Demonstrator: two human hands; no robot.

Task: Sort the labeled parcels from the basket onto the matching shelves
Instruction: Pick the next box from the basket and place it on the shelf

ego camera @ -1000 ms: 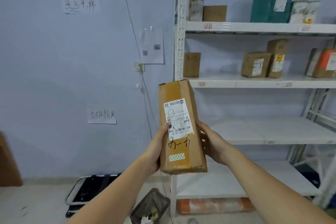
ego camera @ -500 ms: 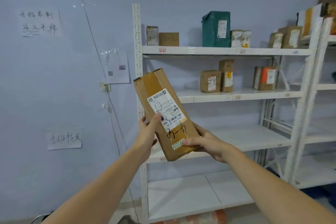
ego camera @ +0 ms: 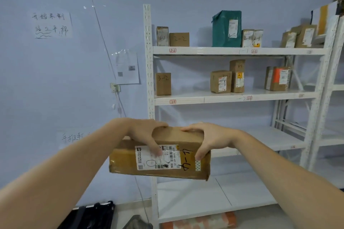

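Centrally, the left hand (ego camera: 143,134) and right hand (ego camera: 210,139) grip a taped cardboard parcel (ego camera: 160,156) before white metal shelving (ego camera: 232,51) against a pale blue wall (ego camera: 55,80) bearing handwritten notices (ego camera: 51,24).

A pale blue painted wall (ego camera: 55,89) fills the left side; a white paper sheet with two rows of handwritten black characters (ego camera: 51,25) is stuck high on it; a clear plastic sleeve holding a printed white page (ego camera: 128,68) hangs nearer the middle; just below sits a small white wall socket (ego camera: 115,87) with a thin grey cable (ego camera: 96,18) running up the wall; a second handwritten white note (ego camera: 74,137) is lower down; a black wheeled trolley (ego camera: 93,215) lies on the floor.
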